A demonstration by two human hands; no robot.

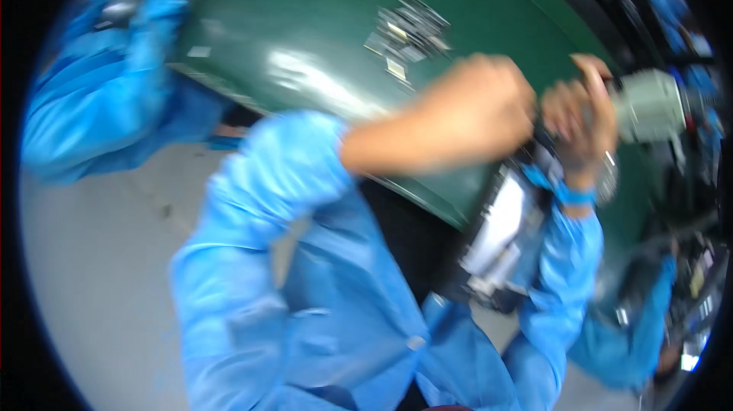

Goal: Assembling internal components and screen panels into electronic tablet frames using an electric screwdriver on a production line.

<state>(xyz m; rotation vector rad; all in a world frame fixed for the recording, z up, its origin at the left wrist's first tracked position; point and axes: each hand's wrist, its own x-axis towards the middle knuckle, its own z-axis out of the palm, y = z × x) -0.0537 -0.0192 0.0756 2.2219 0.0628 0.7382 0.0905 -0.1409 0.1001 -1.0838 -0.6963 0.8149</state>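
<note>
My left hand (482, 109) is closed in a fist above the green table, blurred by motion; whatever it holds, if anything, is hidden. Close to its right is my right hand (578, 114), its fingers curled and one digit raised, with a blue band (574, 195) at the wrist. What its fingers hold cannot be made out. Just below both hands, a dark-edged object with a white, shiny surface (500, 216) lies at the table's near edge, partly behind my right forearm. A pale grey-green rounded machine body (649, 108) stands just right of my right hand.
On the green table (305, 6) lies a pile of small, flat metallic pieces (410, 29). A small white piece (199, 52) is near the left edge. One co-worker's blue sleeve (137, 98) is at far left, another's sleeve (630, 334) at lower right. Cluttered equipment fills the right rim.
</note>
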